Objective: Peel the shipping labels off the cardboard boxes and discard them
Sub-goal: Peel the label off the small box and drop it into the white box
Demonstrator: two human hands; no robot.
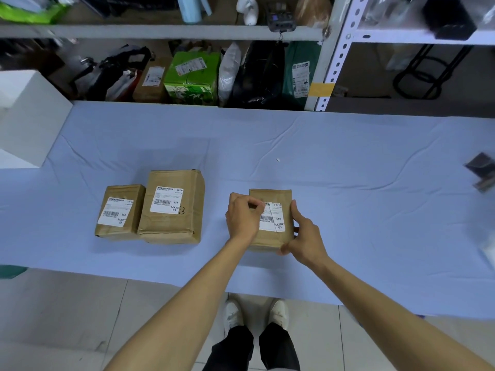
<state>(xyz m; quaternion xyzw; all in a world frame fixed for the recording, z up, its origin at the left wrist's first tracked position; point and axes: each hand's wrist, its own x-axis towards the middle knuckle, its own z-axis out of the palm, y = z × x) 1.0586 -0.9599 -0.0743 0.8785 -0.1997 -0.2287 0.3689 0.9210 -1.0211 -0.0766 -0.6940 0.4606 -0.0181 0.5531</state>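
Left hand (245, 218) pinches the upper-left corner of the label (276, 222) between thumb and forefinger. That corner is lifted and creased, while the rest of the white barcode paper lies stuck to the box (269, 241). Right hand (305, 235) grips the box's right side, thumb along the edge and fingers curled round the near corner. The box rests on the counter (348, 156) near its front edge, a little right of centre.

At far left a plain white block (24, 116) stands on the counter. Next come the small box (120, 231) and the big box (171, 228), touching side by side and well apart from the hands. Both are brown cardboard with dented, wrinkled faces. The left label (115, 211) and the middle label (166, 200) lie flat on their tops. A pale blue cloth (160, 135), creased in long folds, covers the counter. A tiny white scrap (278, 159) lies beyond the held box. At the right edge is a dark object (482, 171), too blurred to tell. Behind the counter, a grey metal shelf (160, 32) holds parcels, among them a green carton (191, 84) and black bags.
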